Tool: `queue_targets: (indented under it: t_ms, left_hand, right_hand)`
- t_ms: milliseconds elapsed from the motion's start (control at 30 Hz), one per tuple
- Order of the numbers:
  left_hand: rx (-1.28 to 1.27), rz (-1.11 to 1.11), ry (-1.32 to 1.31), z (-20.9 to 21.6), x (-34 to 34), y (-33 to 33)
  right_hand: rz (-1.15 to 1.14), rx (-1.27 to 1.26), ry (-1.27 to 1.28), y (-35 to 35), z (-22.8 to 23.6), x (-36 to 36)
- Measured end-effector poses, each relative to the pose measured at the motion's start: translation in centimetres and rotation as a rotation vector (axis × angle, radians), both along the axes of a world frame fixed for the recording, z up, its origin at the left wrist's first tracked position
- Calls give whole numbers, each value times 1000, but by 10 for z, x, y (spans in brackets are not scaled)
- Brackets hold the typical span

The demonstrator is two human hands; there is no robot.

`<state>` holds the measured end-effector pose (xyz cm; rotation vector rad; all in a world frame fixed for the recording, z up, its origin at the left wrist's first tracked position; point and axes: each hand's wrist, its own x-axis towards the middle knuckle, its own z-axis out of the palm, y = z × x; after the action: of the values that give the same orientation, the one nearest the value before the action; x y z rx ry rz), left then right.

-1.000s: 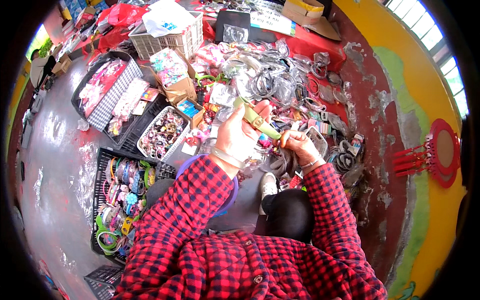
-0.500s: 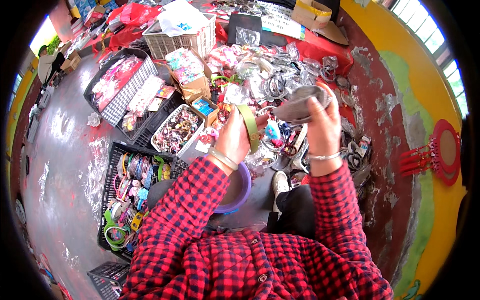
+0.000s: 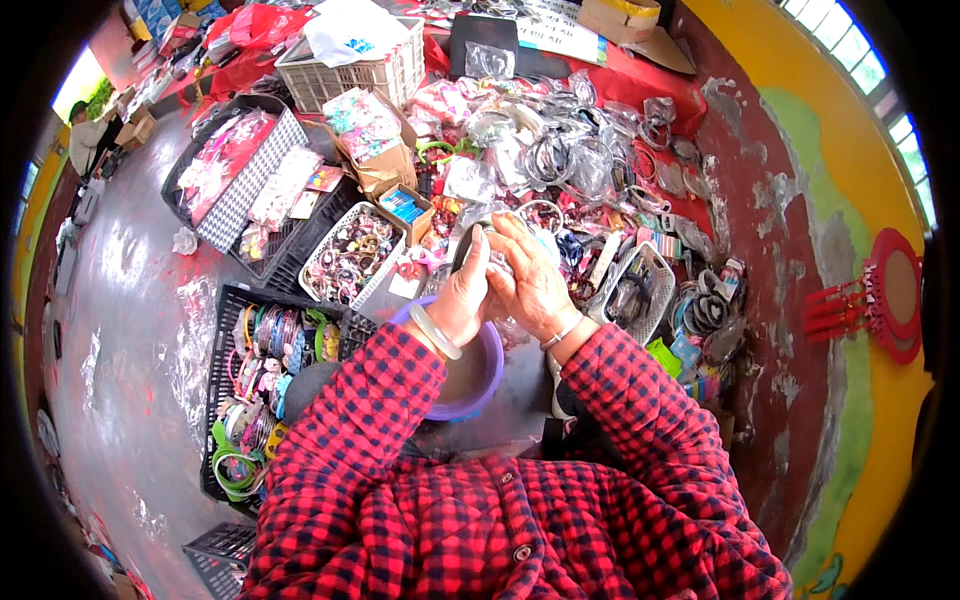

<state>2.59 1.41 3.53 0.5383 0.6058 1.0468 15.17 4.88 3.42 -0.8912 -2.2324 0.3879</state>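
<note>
My left hand (image 3: pixel 468 292) and my right hand (image 3: pixel 532 284) are together in front of me, above the far side of a purple basin (image 3: pixel 497 362). My left fingers are closed round a headband (image 3: pixel 464 247), which shows as a dark curved band beside the thumb. Pressed against the band, my right hand has bent fingers over a grey cloth (image 3: pixel 500 262). Most of the cloth and the band's lower part are hidden by the fingers. Beyond lies a heap of bagged hair accessories (image 3: pixel 560 160).
To the left, a black crate (image 3: pixel 212 400) holds several coloured headbands. A white basket (image 3: pixel 325 240) of small hair ties and a small cardboard box (image 3: pixel 423 222) stand ahead of it. On the right are another white basket (image 3: pixel 664 295) and a peeling wall (image 3: pixel 765 300).
My hands were apart, with a green headband in the left and the grey cloth in the right. The right hand has moved left and down, bringing the cloth onto the band.
</note>
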Motion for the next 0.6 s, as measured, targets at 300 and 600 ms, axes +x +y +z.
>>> queue_targets:
  t_ms: [300,600]
  left_hand:
    - [236,-404,241,9,4,-7]
    - [185,49,250,-15,-7,4]
  right_hand:
    - [-272,-877,611,57,-46,43]
    - [64,-957,1292,47,25,49]
